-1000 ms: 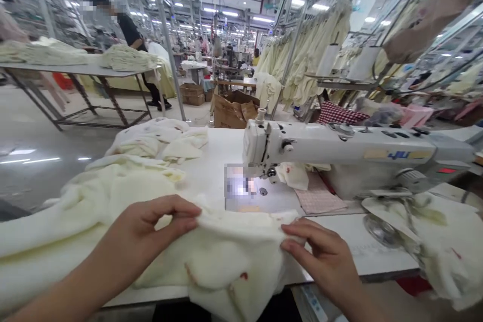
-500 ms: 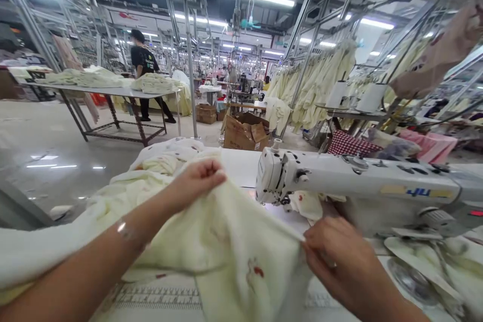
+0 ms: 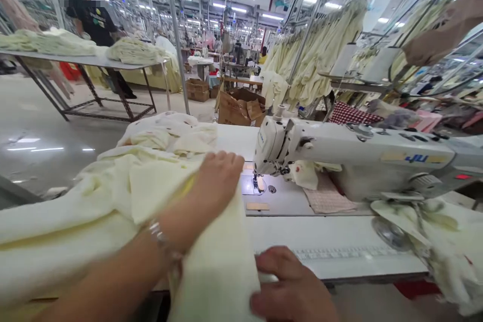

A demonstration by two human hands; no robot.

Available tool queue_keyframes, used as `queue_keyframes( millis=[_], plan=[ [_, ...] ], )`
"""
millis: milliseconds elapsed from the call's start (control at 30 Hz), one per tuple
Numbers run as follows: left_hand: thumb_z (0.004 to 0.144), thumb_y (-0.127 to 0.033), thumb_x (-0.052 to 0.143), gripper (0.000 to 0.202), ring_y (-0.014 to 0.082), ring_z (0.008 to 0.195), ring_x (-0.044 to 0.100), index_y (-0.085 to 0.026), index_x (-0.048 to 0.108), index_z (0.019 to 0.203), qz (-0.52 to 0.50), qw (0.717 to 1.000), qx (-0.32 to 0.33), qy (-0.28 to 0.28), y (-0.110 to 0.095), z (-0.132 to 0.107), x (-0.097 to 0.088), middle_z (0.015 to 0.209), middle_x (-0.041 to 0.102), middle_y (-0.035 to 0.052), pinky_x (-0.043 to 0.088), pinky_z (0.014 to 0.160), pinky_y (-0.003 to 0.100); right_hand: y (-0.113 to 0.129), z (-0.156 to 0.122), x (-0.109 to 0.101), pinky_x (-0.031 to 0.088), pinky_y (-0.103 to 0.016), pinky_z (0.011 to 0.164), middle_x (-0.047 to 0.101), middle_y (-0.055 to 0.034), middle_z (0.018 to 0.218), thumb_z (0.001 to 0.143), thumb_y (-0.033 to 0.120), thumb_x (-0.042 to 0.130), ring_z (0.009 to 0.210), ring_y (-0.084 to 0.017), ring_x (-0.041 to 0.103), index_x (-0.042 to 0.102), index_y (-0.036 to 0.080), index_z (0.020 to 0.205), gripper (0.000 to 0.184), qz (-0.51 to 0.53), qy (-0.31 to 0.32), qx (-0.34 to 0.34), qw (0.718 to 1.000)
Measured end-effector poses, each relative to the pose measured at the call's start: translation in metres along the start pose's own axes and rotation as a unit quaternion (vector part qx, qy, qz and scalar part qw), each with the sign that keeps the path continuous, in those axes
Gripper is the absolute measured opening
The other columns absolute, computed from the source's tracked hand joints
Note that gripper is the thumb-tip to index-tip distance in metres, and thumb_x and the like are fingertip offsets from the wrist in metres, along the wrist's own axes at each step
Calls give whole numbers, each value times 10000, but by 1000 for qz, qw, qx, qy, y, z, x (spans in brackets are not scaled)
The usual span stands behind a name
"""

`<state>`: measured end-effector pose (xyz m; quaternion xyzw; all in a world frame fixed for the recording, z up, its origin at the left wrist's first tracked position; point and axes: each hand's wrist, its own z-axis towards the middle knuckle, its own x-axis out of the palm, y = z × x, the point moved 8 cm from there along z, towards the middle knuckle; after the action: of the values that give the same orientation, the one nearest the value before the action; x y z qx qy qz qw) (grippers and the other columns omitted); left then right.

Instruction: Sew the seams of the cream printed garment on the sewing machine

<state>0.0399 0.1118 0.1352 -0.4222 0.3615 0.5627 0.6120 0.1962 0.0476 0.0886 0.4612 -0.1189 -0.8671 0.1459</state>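
Observation:
My left hand (image 3: 217, 196) is closed on the upper part of a pale yellow fabric piece (image 3: 222, 266), left of the sewing machine's needle area. The cloth hangs down from it over the table's front edge. By the cloth's right edge, lower down, is my right hand (image 3: 290, 287), its fingers apart and somewhat blurred. Whether its fingertips touch the cloth I cannot tell. The white sewing machine (image 3: 362, 148) stands to the right, with its presser foot (image 3: 258, 182) over the bare needle plate. A heap of pale yellow and white cloth (image 3: 124, 176) lies at the left.
A measuring tape strip (image 3: 332, 252) runs along the table front. Pink checked cloth (image 3: 326, 196) lies under the machine arm. More cloth (image 3: 453, 241) hangs at the right. Behind are a cardboard box (image 3: 237, 108), hanging garments (image 3: 320, 55), a side table (image 3: 94, 59) and a person (image 3: 94, 25).
The fabric stretched between both hands now hangs from my left hand. My right hand has moved down and left, its fingers opened. The view has tilted down and shifted right.

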Motion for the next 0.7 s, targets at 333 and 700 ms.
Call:
queue_keyframes(
  millis=[333, 700],
  plan=[
    [846, -151, 532, 53, 217, 861, 573, -166, 579, 865, -30, 996, 10, 83, -5, 31, 105, 890, 622, 65, 443, 761, 359, -53, -37, -7, 425, -323, 799, 701, -23, 976, 827, 148, 504, 1010, -173, 573, 588, 192, 925, 136, -110, 25, 43, 993],
    [844, -467, 556, 510, 325, 1290, 389, -194, 511, 1273, 3, 984, 57, 171, -34, -13, 107, 1411, 425, 126, 278, 1026, 594, -63, -50, -20, 454, -305, 789, 717, -28, 930, 887, 165, 476, 937, -152, 607, 617, 180, 897, 142, -106, 76, 42, 991]
  ],
)
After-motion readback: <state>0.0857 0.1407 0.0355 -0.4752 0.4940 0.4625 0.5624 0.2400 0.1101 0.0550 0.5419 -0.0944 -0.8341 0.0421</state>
